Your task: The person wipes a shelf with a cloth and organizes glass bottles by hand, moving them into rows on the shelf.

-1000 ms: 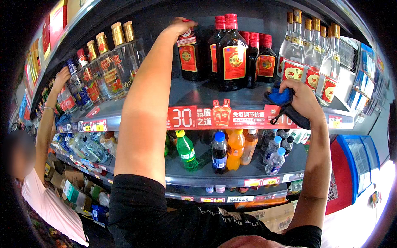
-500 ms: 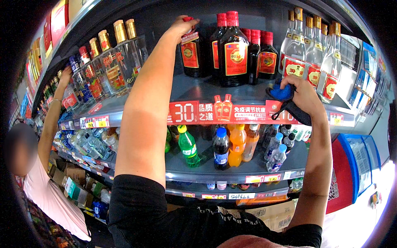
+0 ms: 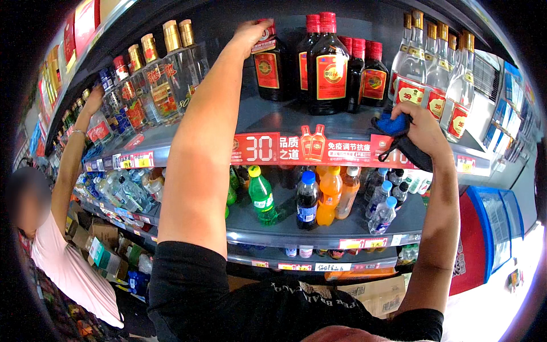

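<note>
My left hand (image 3: 252,36) reaches up to the shelf, its fingers closed round the capped neck of a dark liquor bottle (image 3: 268,71) with a red and gold label. A small tag hangs at that bottle's neck. Just right of it stand several similar dark bottles (image 3: 329,77) with red caps. In my right hand (image 3: 420,126), near the front edge of the shelf, is a bunched blue and black cloth (image 3: 393,125) with a dark loop hanging down. Behind that hand are clear bottles (image 3: 411,74) with gold caps.
Tall clear bottles (image 3: 159,85) line the shelf at left, where another person's hand (image 3: 94,101) reaches in. A red price strip (image 3: 310,147) runs along the shelf edge. Soft drink bottles (image 3: 330,194) stand on the shelf below. A red and blue bin (image 3: 484,233) is at right.
The view has shifted slightly. My left hand stays on the neck of the dark bottle, which sits a little farther back. My right hand still holds the cloth.
</note>
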A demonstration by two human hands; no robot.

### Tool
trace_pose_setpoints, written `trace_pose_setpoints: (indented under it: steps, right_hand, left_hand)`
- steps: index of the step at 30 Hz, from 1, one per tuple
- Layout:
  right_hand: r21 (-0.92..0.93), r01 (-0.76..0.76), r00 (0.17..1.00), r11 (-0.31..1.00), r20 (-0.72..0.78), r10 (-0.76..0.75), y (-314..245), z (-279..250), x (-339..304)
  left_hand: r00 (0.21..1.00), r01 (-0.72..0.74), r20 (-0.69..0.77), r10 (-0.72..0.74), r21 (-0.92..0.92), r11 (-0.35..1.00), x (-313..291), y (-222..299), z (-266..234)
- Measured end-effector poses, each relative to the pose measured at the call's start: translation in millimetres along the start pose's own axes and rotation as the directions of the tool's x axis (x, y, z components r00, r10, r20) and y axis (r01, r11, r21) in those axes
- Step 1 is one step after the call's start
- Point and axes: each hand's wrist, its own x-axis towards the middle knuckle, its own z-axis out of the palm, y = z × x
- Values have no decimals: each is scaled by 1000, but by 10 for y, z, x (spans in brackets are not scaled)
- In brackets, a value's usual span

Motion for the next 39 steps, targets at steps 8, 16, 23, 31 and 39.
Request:
trace_pose_setpoints:
  steps: [8,16,23,31,39]
  right_hand:
    - [65,11,999,998,41,-14,85,43,45]
    - [32,-35,998,999,51,33,55,-20,13]
    - [50,-16,997,999,71,12,81,3,63]
    - [65,-19,998,998,65,15,139,7,65]
    - [23,6,999,1000,47,-7,240,-40,40]
  left_hand:
    - [977,-162,-139,159,-10,987,-2,-52,-223]
    - [978,110,-120,-170,-398,911,-364,295,-231]
    - [992,-35,-124,6,-237,971,-254,90,-414]
    - [924,-214,-301,237,107,971,-396,34,-406]
    - [791,-435,-100,604,602,669,-1315,-289,-738]
